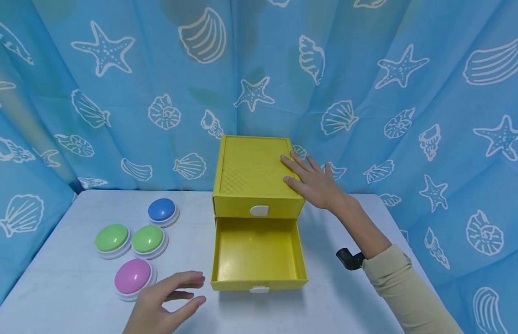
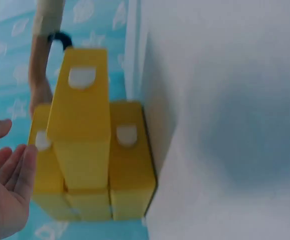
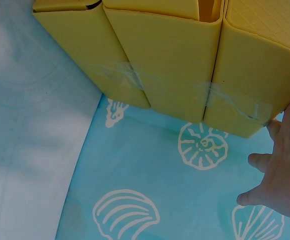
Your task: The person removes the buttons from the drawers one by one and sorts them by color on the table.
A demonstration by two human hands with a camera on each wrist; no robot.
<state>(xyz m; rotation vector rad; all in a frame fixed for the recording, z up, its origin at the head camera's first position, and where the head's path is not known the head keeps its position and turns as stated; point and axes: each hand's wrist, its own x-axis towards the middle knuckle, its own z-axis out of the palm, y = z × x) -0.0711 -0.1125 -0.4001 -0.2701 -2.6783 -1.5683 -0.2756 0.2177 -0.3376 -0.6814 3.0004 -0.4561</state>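
A yellow drawer unit (image 1: 259,167) stands on the table, three tiers tall in the left wrist view. Its middle drawer (image 1: 259,250) is pulled far out and has a bare bottom. A white pull tab (image 1: 259,290) sits on that drawer's front. My right hand (image 1: 315,183) rests on the right edge of the unit's top, fingers spread. Left of the pulled-out drawer hovers my left hand (image 1: 167,299), fingers loosely bent, thumb apart and nothing between them. The left wrist view shows the left hand (image 2: 7,185) beside the unit, palm in sight.
Several domed buttons on white bases stand at the left: a blue button (image 1: 162,210), a left green button (image 1: 111,238), a right green button (image 1: 148,239) and a pink button (image 1: 132,276). A blue shell-patterned curtain (image 1: 259,60) hangs behind the white table (image 1: 75,287).
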